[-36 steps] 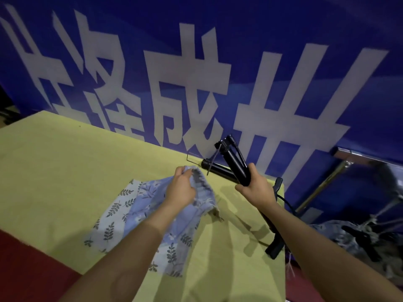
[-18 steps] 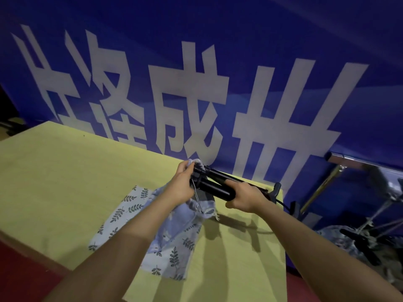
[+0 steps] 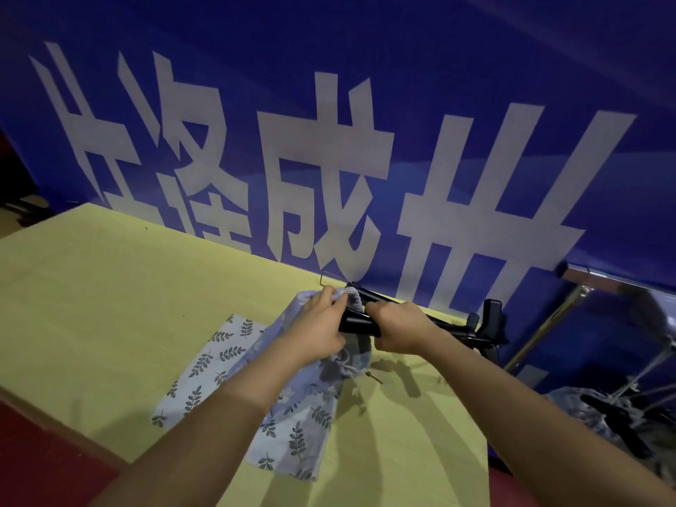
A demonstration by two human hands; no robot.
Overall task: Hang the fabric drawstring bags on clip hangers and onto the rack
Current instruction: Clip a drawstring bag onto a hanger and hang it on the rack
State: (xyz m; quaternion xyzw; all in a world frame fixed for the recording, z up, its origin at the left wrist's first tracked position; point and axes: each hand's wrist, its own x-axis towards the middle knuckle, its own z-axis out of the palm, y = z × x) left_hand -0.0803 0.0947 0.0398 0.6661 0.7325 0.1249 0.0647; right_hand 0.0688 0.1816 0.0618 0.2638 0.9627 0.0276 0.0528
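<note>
Bag (image 3: 292, 426) (table's (image 3: 109, 305) right edge): left hand (image 3: 322, 331) pinches it; right hand (image 3: 398, 329) grips hanger (image 3: 356, 323).

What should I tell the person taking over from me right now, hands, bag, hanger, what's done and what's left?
Left hand pinches the gathered top of the leaf-print drawstring bag, lifted off the yellow table; the rest of the bag lies flat on it.
Right hand grips the black clip hanger at its left clip, pressed against the bag's top; whether the clip has bitten is not visible.
Done: bag and hanger brought together.
Left: confirm this clip, fasten the far clip, then hang it on the rack to the right, where another bag seems to hang.
</note>
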